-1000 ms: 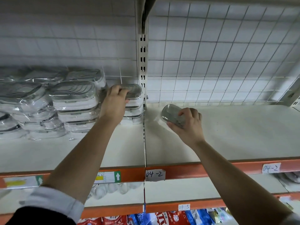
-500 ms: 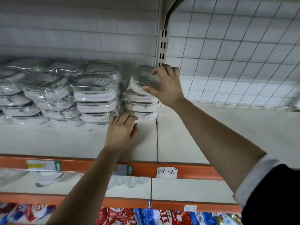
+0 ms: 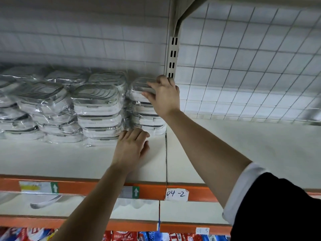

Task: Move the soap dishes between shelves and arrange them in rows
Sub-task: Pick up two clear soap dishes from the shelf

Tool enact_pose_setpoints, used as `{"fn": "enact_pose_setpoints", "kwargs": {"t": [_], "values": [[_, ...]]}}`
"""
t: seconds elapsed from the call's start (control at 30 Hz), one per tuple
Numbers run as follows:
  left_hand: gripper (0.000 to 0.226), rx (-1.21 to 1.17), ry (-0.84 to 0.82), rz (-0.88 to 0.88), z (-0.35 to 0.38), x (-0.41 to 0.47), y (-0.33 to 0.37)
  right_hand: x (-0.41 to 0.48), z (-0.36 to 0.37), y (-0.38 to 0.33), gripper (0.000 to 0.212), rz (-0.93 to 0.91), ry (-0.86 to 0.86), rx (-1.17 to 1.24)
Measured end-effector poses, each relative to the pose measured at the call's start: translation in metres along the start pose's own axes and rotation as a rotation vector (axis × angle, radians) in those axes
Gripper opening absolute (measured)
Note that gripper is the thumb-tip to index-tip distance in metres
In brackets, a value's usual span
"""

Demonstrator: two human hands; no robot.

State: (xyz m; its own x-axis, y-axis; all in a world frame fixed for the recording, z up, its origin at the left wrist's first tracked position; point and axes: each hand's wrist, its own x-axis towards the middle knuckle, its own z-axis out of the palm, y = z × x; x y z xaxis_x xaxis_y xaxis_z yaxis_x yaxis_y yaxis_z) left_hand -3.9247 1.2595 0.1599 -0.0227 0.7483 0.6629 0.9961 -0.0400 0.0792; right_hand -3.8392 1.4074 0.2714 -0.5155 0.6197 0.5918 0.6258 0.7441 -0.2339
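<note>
The left hand (image 3: 131, 147) lies flat, fingers straight, on the shelf (image 3: 52, 159) at the foot of the stacked soap dishes (image 3: 96, 103), which are white with clear ribbed lids, plastic-wrapped, in rows. The right hand (image 3: 164, 97) grips the top soap dish (image 3: 139, 85) of the rightmost stack.

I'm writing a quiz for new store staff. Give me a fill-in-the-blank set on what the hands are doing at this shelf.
1. The right hand grips the ____ soap dish of the rightmost stack.
2. The hand resting on the shelf in front of the stacks is the person's ____ one.
3. The handwritten label on the upper orange shelf edge reads ____.

Missing words: top; left; 04-2
</note>
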Motion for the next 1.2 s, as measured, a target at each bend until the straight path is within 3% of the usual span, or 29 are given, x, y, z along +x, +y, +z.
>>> {"fn": "enact_pose_setpoints", "kwargs": {"t": [0.13,0.2,0.3,0.57,1.03,1.2], "values": [[0.025,0.000,-0.021,0.013,-0.001,0.002,0.002,-0.010,-0.012,0.016,0.048,-0.026,-0.023,0.238],[0.025,-0.003,-0.022,0.028,-0.003,0.005,0.006,-0.025,-0.018,0.029,0.046,-0.054,0.048,0.292],[0.027,-0.004,-0.006,0.034,-0.004,0.013,0.019,-0.056,-0.021,0.053,0.042,0.003,0.147,0.304],[0.022,-0.078,0.015,0.115,0.008,0.041,0.091,-0.148,-0.048,0.136,0.041,0.192,0.060,0.185],[0.024,-0.186,-0.088,0.205,0.029,0.035,0.348,-0.324,-0.205,0.268,0.033,0.246,0.066,0.065],[0.024,-0.240,-0.113,0.199,0.043,0.012,0.440,-0.392,-0.252,0.321,0.041,0.274,0.056,0.018]]}}
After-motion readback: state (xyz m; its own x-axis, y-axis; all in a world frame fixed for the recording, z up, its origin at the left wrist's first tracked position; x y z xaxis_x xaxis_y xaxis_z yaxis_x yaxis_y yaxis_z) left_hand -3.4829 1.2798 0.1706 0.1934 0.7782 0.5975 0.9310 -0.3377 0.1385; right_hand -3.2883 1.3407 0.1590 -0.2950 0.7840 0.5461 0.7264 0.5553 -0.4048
